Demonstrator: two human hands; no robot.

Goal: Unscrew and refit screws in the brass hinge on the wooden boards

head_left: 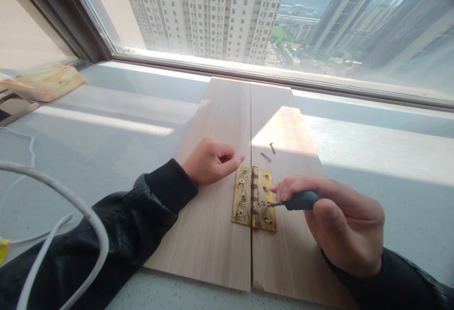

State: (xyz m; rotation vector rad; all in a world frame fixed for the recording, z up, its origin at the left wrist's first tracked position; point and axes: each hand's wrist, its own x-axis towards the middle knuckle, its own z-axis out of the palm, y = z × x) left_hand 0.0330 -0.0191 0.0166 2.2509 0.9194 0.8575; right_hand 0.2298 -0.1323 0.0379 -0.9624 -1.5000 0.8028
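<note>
A worn brass hinge (254, 196) lies open across the seam between two pale wooden boards. Screw heads sit in its left leaf (242, 201). My right hand (345, 225) grips the dark handle of a screwdriver (301, 201), whose tip meets the right leaf around a screw. Near that leaf's lower end is another screw (268, 221); its upper holes look unfilled. Curled loosely over the left board (209, 243), my left hand (213, 161) has closed fingers with nothing visible in them, just left of the hinge's top. Two loose screws (266, 157) lie on the right board (283, 262) beyond the hinge.
The boards rest on a speckled pale sill (117, 158), their far ends close to a window frame (248, 74). A thick white cable (71, 196) loops over my left sleeve. A yellowish soft package (49, 82) lies at the far left. Tall buildings stand outside.
</note>
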